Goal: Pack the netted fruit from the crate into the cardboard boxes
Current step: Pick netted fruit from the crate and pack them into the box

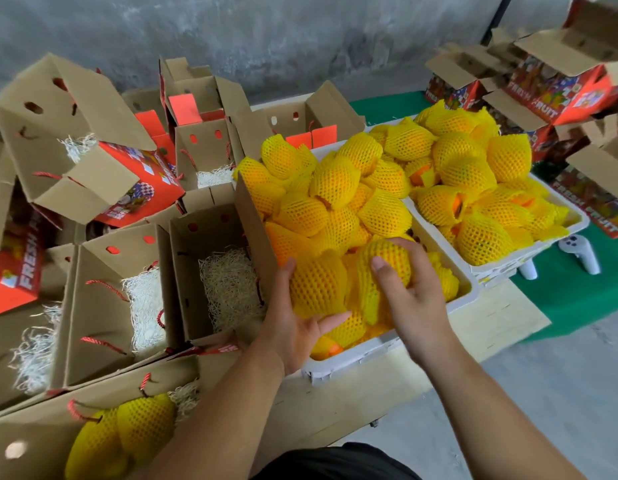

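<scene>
A white crate (363, 355) in front of me is heaped with fruit in yellow foam nets. My left hand (293, 327) curls round one netted fruit (316, 285) at the crate's near left corner. My right hand (413, 299) grips another netted fruit (387, 259) just to its right, thumb on top. An open cardboard box (210, 271) lined with pale shredded paper stands left of the crate. Nearest me at the lower left, another box (103, 403) holds two netted fruit (134, 431).
A second white crate (543, 244) full of netted fruit sits at the right on a green cloth (577, 299). Several open boxes, some lined and some tipped over, crowd the left. Red printed boxes (557, 95) stack at the back right. A white controller (581, 252) lies beside the right crate.
</scene>
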A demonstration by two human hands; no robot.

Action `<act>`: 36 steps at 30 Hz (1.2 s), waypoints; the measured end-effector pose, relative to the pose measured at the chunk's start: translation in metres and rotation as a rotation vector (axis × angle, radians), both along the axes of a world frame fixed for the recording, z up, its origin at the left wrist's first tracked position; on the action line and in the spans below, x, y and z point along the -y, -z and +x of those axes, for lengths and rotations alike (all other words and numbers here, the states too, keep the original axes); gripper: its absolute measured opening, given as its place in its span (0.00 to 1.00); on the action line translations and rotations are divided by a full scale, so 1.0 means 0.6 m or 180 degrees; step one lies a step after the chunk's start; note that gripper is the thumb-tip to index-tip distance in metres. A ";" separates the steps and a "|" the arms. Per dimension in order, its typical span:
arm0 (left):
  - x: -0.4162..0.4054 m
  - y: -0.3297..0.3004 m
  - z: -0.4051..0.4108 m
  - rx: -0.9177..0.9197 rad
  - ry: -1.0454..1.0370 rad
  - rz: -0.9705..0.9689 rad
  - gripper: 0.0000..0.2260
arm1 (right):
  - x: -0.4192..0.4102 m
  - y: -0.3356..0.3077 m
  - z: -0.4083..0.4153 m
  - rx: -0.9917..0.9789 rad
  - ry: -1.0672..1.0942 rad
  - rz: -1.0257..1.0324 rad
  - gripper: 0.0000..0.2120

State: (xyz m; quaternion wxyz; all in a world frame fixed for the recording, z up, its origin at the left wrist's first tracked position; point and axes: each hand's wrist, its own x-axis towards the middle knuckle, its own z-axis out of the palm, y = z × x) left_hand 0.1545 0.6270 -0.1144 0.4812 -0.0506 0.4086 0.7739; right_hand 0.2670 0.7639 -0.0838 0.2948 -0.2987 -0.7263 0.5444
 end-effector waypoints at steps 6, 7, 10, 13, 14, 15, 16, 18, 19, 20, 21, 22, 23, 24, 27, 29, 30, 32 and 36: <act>0.124 0.018 -0.004 0.0164 -0.0141 0.0018 0.28 | 0.113 -0.027 -0.036 -0.0313 -0.0305 -0.1973 0.09; 0.147 0.018 -0.004 0.0213 -0.0158 0.0054 0.28 | 0.131 -0.032 -0.042 -0.0281 -0.0354 -0.2125 0.07; 0.219 0.017 -0.008 0.0302 -0.0172 0.0126 0.31 | 0.192 -0.043 -0.062 -0.0162 -0.0572 -0.2397 0.11; 0.295 0.016 -0.013 0.0335 -0.0269 0.0047 0.29 | 0.250 -0.045 -0.084 0.0143 -0.0792 -0.2419 0.11; 0.316 0.015 -0.013 0.0329 -0.0329 -0.0017 0.25 | 0.267 -0.042 -0.092 0.0240 -0.0743 -0.2317 0.09; 0.336 0.017 -0.013 0.0348 -0.0396 -0.0070 0.21 | 0.285 -0.034 -0.102 0.0274 -0.0652 -0.2196 0.05; 0.357 0.022 -0.012 0.0378 -0.0472 -0.0114 0.19 | 0.308 -0.031 -0.113 0.0328 -0.0559 -0.2092 0.04; 0.395 0.030 -0.013 0.0394 -0.0676 -0.0132 0.22 | 0.354 -0.022 -0.128 0.0617 -0.0498 -0.1862 0.20; 0.414 0.033 -0.018 0.0396 -0.0814 -0.0196 0.25 | 0.372 -0.020 -0.136 0.0892 -0.0581 -0.1775 0.27; 0.434 0.034 -0.025 0.0411 -0.0900 -0.0199 0.27 | 0.387 -0.021 -0.139 0.1189 -0.0761 -0.1744 0.31; 0.456 0.040 -0.031 0.0354 -0.0998 -0.0226 0.28 | 0.401 -0.026 -0.149 0.1446 -0.1070 -0.1775 0.32; 0.478 0.042 -0.036 0.0404 -0.1099 -0.0208 0.30 | 0.412 -0.029 -0.156 0.1640 -0.1369 -0.1853 0.31; 0.500 0.045 -0.040 0.0431 -0.1142 -0.0260 0.33 | 0.422 -0.033 -0.164 0.1781 -0.1600 -0.1906 0.27; 0.521 0.054 -0.043 0.0309 -0.1142 -0.0294 0.34 | 0.432 -0.037 -0.170 0.1867 -0.1751 -0.1834 0.22; 0.554 0.057 -0.056 0.0498 -0.0818 -0.0272 0.27 | 0.458 -0.013 -0.174 0.1724 -0.1982 -0.1258 0.20; 0.571 0.065 -0.064 0.0137 -0.0812 -0.0135 0.25 | 0.482 0.001 -0.171 0.1500 -0.1849 -0.1346 0.20; 0.579 0.062 -0.065 0.0196 -0.0836 -0.0111 0.31 | 0.492 0.013 -0.169 0.1442 -0.1696 -0.1438 0.19; 0.588 0.074 -0.083 0.0219 -0.1009 -0.0349 0.36 | 0.507 0.031 -0.172 0.1488 -0.1449 -0.1378 0.21; 0.600 0.087 -0.096 0.0428 -0.1372 -0.0010 0.32 | 0.510 0.066 -0.164 0.2219 -0.1465 -0.0682 0.20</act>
